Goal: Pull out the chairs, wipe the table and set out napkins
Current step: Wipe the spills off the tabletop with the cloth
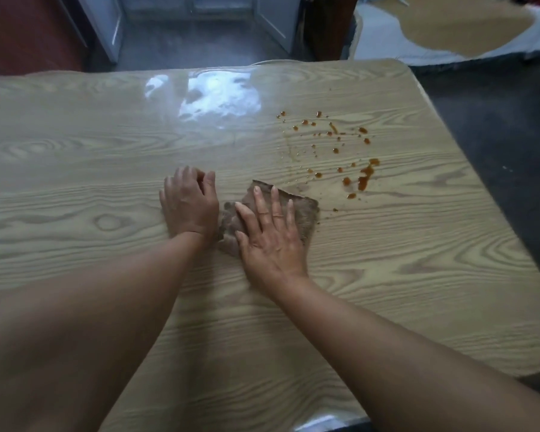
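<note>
- Table [106,188], of pale wood grain under a glossy clear cover, fills most of the view; window glare sits on its far middle.
- Cloth [303,213], brown and rumpled, lies flat on the table near the middle, just right of centre.
- Right hand [270,238] lies palm down on the cloth, fingers spread and straight, pressing it to the table; it grips nothing, it only presses.
- Left hand [189,204] rests just left of the cloth, fingers curled under, knuckles up; its thumb side meets the cloth's left edge. Whether it pinches that edge I cannot tell.
- The two hands lie close side by side, with a narrow strip of cloth showing between them.
- Spill [337,151], a scatter of orange-brown drops and streaks, lies on the table beyond and to the right of the cloth. The nearest drops are just off the cloth's far right corner; none are covered by it.
- Both forearms are bare and reach in from the near edge of the table.
- Floor [496,126], dark, shows to the right of the table.
- Past the table's far edge are pale cabinet doors [268,23].
</note>
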The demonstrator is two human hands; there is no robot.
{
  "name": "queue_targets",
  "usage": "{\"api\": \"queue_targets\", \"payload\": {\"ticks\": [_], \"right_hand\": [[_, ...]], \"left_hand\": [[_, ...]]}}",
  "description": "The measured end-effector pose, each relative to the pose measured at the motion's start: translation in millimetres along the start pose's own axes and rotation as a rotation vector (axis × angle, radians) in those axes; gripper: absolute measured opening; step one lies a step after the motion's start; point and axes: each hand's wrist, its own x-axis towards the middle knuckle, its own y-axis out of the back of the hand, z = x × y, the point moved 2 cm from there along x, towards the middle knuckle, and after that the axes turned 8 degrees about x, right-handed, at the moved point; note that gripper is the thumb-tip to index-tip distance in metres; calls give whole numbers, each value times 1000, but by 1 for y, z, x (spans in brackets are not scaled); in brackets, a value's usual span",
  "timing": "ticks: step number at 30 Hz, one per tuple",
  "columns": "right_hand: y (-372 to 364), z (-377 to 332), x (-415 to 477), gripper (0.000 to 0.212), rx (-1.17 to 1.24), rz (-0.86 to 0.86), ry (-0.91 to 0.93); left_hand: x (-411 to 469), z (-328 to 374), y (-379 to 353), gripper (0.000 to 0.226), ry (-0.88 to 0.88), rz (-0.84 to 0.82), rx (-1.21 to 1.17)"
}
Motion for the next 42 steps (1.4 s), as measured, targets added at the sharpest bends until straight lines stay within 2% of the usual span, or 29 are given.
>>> {"api": "queue_targets", "payload": {"ticks": [5, 8, 28, 37, 42], "right_hand": [[8, 26, 23, 60, -121, -84, 240], [19, 41, 48, 59, -146, -135, 299], [37, 46, 207, 61, -92, -150, 4], [44, 72, 202, 64, -40, -96, -274], [44, 85, 168, 63, -14, -91, -277]], "left_hand": [[0, 2, -1, 29, -9, 7, 19], [0, 2, -1, 27, -8, 4, 26], [1, 10, -2, 22, -31, 11, 181], [1, 9, -2, 23, -38, 2, 156], [2, 8, -2, 24, -31, -13, 149]]}}
